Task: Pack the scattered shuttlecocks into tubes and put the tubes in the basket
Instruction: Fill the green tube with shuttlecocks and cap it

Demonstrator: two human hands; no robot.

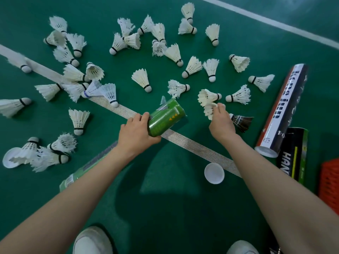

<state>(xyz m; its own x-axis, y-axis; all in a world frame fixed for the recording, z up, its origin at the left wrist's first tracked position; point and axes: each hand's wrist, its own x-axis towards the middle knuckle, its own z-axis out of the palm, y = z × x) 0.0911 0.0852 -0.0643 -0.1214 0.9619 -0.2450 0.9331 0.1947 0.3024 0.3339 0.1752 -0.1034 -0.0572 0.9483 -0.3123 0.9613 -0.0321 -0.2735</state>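
My left hand (136, 133) grips a green tube (166, 117) and holds it tilted above the court floor, its far end pointing away from me. My right hand (221, 123) pinches a white shuttlecock (209, 110) by its feathers, just right of the tube. A black-feathered shuttlecock (242, 121) lies right beside that hand. Several white shuttlecocks (142, 79) lie scattered over the green floor ahead and to the left. The corner of an orange basket (329, 182) shows at the right edge.
A long dark tube (282, 110) and a black-and-green tube (293, 154) lie at the right near the basket. Another green tube (88, 167) lies under my left forearm. White caps lie on the floor: one cap (214, 173) near my right forearm, another cap (9, 158) at the left. My white shoes (92, 241) are below.
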